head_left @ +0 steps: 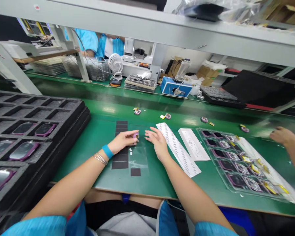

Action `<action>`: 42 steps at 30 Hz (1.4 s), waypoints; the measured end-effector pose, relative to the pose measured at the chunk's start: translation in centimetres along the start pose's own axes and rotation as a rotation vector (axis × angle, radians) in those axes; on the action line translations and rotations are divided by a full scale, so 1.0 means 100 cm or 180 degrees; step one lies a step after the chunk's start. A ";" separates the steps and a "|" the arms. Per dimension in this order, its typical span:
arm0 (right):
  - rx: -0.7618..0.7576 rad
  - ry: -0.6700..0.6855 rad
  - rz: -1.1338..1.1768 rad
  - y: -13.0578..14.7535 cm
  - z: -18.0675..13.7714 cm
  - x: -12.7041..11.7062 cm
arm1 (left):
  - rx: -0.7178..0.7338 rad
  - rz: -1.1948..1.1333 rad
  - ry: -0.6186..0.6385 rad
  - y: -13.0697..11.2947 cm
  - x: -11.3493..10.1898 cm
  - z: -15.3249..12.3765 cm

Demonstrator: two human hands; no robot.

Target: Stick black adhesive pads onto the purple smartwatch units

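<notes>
My left hand (120,142), with a blue band and thin bangles at its wrist, pinches a small purple-edged watch-like part (136,135); my fingers hide most of it. To its right, my right hand (158,141) is held with fingers apart, holding nothing I can see. Below my left hand runs a strip of black squares (120,165). Beside that strip, a clear film (141,157) carries a few tiny white pieces (130,150) and one loose black square (135,172). A white sheet with rows of dark marks (179,150) lies slanted just right of my right hand.
A black foam tray (64,137) with purple-framed watch cases stands at left. Rightward are a white box (193,144) and a clear tray (226,186) of screens and parts. Several small assemblies (167,116) dot the green bench. Another person's hand (282,136) reaches in at far right.
</notes>
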State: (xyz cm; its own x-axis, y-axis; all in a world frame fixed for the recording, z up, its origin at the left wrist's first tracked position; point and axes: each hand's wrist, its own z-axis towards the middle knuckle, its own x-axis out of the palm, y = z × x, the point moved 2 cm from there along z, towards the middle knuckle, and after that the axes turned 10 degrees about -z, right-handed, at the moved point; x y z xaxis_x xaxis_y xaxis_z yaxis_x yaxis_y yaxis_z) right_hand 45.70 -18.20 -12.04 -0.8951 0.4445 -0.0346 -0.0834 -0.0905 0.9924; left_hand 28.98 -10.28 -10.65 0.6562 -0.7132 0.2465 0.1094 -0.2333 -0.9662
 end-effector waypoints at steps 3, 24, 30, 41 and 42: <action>-0.0222 -0.0251 -0.0345 0.000 0.000 -0.004 | 0.0885 0.1653 -0.0710 0.000 -0.005 0.001; -0.0087 -0.0178 -0.1408 0.000 0.006 -0.011 | 0.3126 0.3610 -0.2174 -0.116 0.000 -0.199; -0.0071 -0.0059 -0.1627 0.006 0.000 -0.004 | 0.0690 0.4191 -0.3489 -0.179 -0.165 -0.225; -0.0314 -0.0025 -0.1599 0.004 -0.001 -0.007 | -0.0999 0.4866 -0.3428 -0.197 -0.254 -0.200; -0.0351 -0.0024 -0.1593 0.004 -0.001 -0.006 | -0.0955 0.4963 -0.3439 -0.206 -0.252 -0.193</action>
State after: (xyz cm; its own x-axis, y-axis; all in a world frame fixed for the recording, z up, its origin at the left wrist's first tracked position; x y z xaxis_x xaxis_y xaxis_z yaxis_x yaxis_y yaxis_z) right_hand 46.17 -18.62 -11.64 -0.7306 0.4638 -0.5011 -0.5470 0.0417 0.8361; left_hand -4.20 -0.21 4.44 0.1604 0.2523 -0.9543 -0.9815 -0.0616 -0.1813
